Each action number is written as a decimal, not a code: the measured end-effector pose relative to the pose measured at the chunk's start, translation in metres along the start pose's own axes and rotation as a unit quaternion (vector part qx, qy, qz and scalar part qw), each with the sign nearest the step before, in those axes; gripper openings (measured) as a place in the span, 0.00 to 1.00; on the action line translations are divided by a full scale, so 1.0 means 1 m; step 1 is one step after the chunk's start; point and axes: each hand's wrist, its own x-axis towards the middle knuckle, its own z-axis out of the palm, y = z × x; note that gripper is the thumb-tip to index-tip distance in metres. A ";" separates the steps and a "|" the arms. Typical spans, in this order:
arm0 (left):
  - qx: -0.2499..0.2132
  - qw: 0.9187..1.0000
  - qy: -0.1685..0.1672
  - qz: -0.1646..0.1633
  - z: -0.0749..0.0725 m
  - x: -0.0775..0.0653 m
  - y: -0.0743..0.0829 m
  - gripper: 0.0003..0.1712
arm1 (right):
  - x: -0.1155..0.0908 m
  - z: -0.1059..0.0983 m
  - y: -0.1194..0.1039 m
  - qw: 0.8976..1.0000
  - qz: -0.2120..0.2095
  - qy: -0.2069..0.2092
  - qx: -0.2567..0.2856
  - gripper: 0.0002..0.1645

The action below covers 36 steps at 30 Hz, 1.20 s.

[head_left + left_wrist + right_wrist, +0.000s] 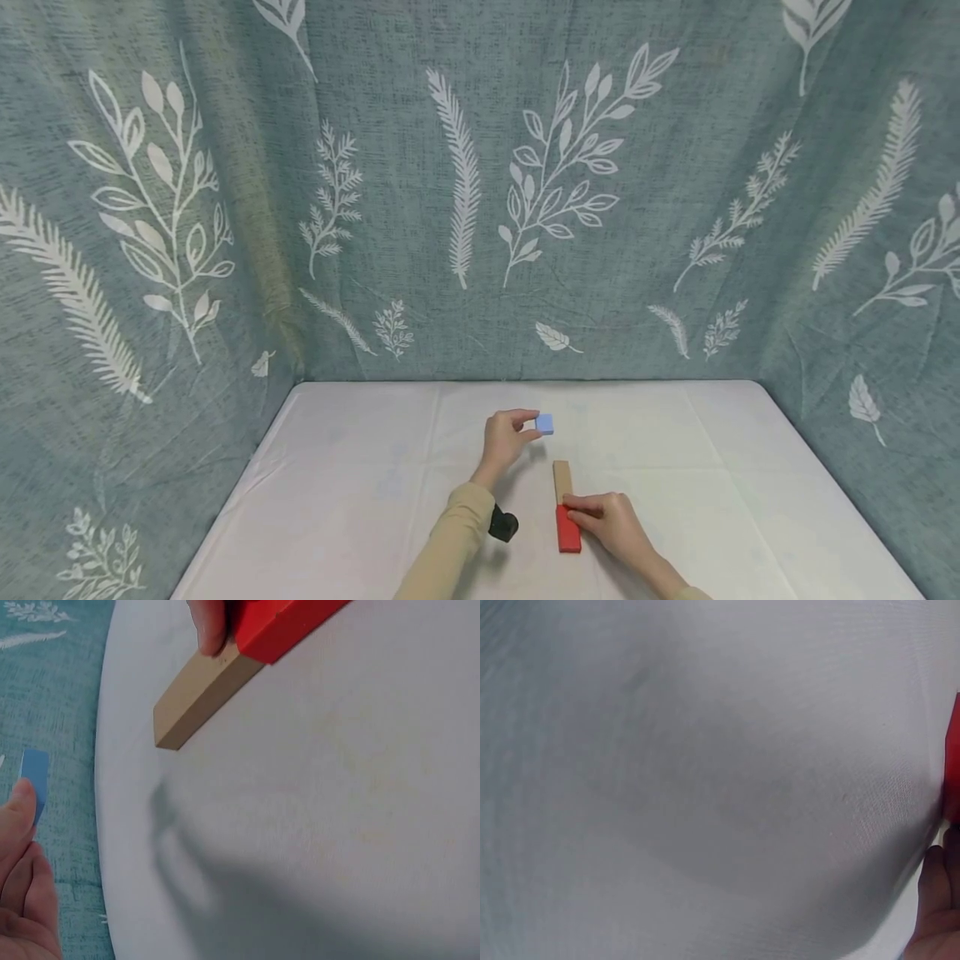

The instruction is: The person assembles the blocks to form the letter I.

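Note:
Between the thumb and fingers of my left hand (pixel 504 440) is a small light blue block (pixel 545 424), held above the table. In the left wrist view the same blue block (pixel 34 780) shows at the far left, with the thumb on it. On the table a natural wood block (pixel 562 481) and a red block (pixel 568 531) lie end to end in one line. My right hand (pixel 617 525) pinches the red block near where it meets the wooden one. The right wrist view catches only an edge of the red block (pixel 952 765) beside the fingers.
The table (pixel 337 483) has a white cloth. Green leaf-patterned fabric (pixel 375 208) hangs around its back and sides. A black wrist camera (pixel 503 525) sticks out from the left sleeve.

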 end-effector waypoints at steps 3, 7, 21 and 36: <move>-0.005 1.000 0.005 0.008 0.005 0.000 0.000 0.16 | 0.000 -0.001 0.001 1.000 0.010 -0.007 0.001 0.13; -0.007 1.000 0.016 0.007 0.012 0.002 -0.001 0.16 | 0.000 -0.001 0.002 1.000 0.017 -0.012 0.005 0.13; -0.017 0.997 0.044 0.064 0.035 0.004 -0.020 0.14 | 0.000 -0.002 0.004 1.000 0.014 -0.012 0.003 0.13; 0.022 0.998 0.017 -0.054 0.048 -0.010 -0.019 0.14 | -0.001 0.000 0.006 1.000 -0.017 0.008 0.002 0.12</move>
